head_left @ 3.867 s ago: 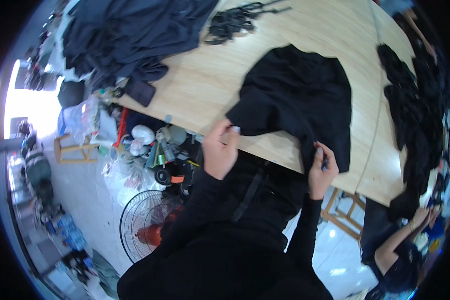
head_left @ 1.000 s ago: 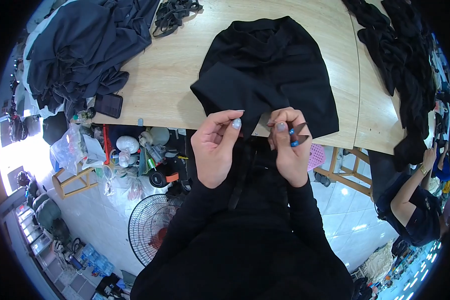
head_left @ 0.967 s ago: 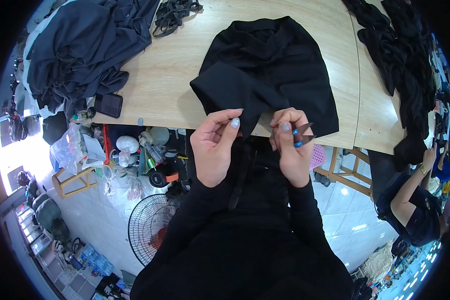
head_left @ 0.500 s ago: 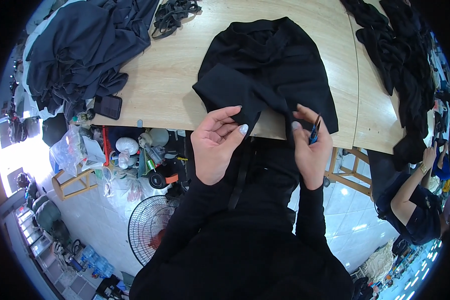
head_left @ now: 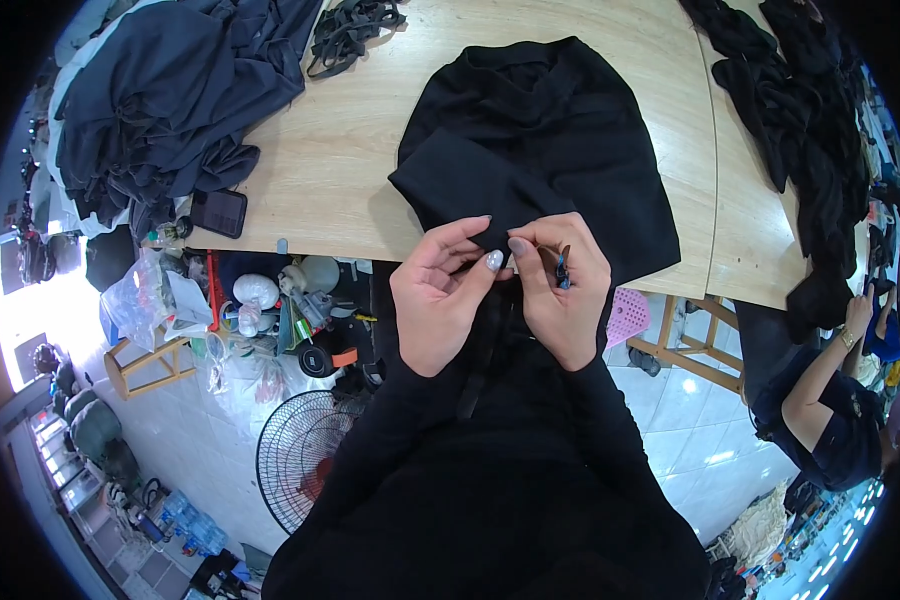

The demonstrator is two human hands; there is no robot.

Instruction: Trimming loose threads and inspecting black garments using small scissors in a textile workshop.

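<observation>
A pair of black shorts [head_left: 595, 150] lies on the table, its waistband away from me and one leg folded up toward the left. My left hand [head_left: 440, 295] pinches the edge of that leg between thumb and fingers at the table's near edge. Close beside it, my right hand [head_left: 568, 290] pinches the same edge, fingertips nearly meeting the left ones. Small blue-handled thread snips [head_left: 563, 268] are tucked in the right hand, the dark blades pointing up past the fingers. The cloth between the fingertips is mostly hidden.
A dark navy cloth pile [head_left: 170, 95] and a phone [head_left: 218, 213] lie on the table [head_left: 350, 170] at left, black straps [head_left: 355, 35] behind. Black garments [head_left: 805, 130] hang over the right side. A fan [head_left: 305, 460] stands below left; a co-worker [head_left: 820, 400] is at right.
My right hand has moved left, from the leg's right side to beside my left hand, carrying the snips. My left hand has barely shifted. A pink perforated thing now shows below the table.
</observation>
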